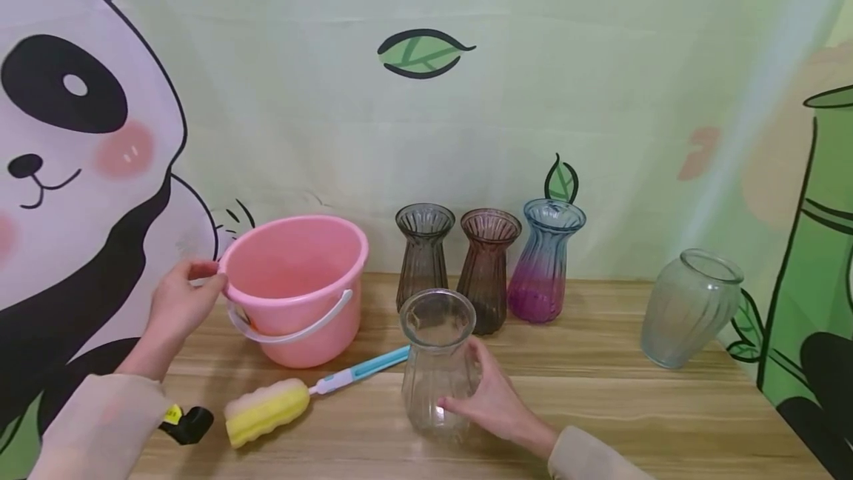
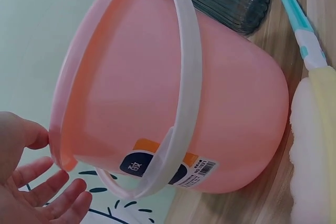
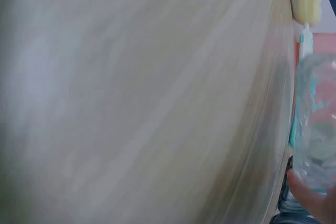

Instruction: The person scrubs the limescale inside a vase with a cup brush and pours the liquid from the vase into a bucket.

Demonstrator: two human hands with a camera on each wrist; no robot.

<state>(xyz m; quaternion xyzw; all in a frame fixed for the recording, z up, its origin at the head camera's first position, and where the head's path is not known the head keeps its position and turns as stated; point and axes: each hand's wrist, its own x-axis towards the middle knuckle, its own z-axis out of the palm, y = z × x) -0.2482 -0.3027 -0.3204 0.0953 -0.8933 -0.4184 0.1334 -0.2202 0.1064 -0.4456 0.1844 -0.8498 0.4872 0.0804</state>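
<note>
My left hand [image 1: 183, 302] is at the left rim of a pink bucket [image 1: 326, 328]. In the left wrist view, thumb and index fingertip touch the rim while the other fingers spread loosely beside it. The bucket stands upright, its white handle [image 2: 190, 56] hanging down. My right hand [image 1: 493, 398] grips a clear ribbed glass vase [image 1: 433, 376] around its lower body, thumb in front. The vase is upright; whether its base touches the table cannot be told. Behind it lies a sponge bottle brush [image 1: 266, 410], yellow and pale pink, with a blue and white handle [image 1: 363, 369].
At the back stand a grey glass vase [image 1: 424, 265], a brown one [image 1: 486, 280] and a blue-purple one [image 1: 543, 269]. Another clear vase [image 1: 680, 317] is at the right. A black object [image 1: 188, 427] with a yellow label shows by my left sleeve. A printed cloth [image 1: 320, 95] hangs behind.
</note>
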